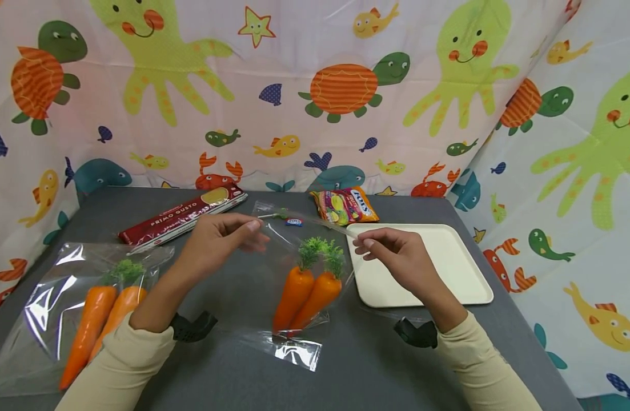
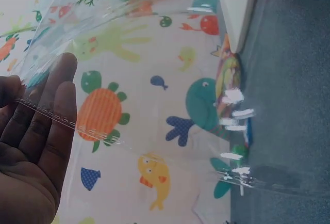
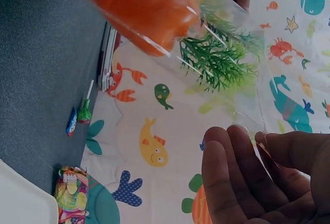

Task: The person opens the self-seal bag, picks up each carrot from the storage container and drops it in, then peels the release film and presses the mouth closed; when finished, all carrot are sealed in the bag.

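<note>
A clear plastic bag (image 1: 300, 353) hangs upright between both hands in the head view, with two orange toy carrots (image 1: 315, 294) inside. Their feathery green tops (image 3: 219, 61) point up toward the bag's upper edge. My left hand (image 1: 219, 242) pinches one upper corner between thumb and fingers, while the other corner sits in a pinch of my right hand (image 1: 399, 257). In the left wrist view the thumb presses the film against the fingers (image 2: 62, 105). The right wrist view likewise has the thumb and a fingertip meeting on the bag's edge.
At left lies another clear bag (image 1: 37, 331) with two carrots, partly behind the left forearm. A red biscuit pack (image 1: 176, 220), a colourful candy bag (image 1: 344, 205), a lollipop (image 3: 85, 108) and a small blue wrapped sweet (image 3: 71, 122) lie farther back. A cream tray (image 1: 422, 265) sits at right.
</note>
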A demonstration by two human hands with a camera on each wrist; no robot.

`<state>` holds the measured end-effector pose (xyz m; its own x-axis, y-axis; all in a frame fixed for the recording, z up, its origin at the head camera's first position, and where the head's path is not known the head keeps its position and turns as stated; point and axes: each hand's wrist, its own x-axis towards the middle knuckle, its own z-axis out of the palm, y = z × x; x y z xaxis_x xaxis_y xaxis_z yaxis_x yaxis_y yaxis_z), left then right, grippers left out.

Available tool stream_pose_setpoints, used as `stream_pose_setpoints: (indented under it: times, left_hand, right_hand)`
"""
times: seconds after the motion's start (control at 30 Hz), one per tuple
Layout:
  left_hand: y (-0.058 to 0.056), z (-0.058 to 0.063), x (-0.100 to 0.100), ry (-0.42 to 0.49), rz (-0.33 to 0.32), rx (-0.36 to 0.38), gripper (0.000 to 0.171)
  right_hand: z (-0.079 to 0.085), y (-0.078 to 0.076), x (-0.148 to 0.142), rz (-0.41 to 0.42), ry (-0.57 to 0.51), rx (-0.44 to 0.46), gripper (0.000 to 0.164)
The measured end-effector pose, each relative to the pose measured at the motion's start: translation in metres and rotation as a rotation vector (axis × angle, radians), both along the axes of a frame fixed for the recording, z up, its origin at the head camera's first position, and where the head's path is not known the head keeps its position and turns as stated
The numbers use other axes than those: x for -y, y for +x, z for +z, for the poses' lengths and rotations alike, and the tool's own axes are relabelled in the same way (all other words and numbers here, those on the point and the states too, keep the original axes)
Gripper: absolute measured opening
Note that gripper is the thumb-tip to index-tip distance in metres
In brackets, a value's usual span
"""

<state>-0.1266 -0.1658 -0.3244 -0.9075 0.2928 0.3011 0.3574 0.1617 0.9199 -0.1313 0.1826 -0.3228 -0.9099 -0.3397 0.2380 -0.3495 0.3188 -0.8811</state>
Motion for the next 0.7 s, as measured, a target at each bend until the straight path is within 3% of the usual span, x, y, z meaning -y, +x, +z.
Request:
stream_pose_setpoints:
  times: [0.7]
  left_hand:
    - [0.011,0.018,-0.002,0.026,0.024,-0.093,0.023]
  right_hand:
    - [0.023,0.005,-0.004,0.074,-0.147,0.019,0.021]
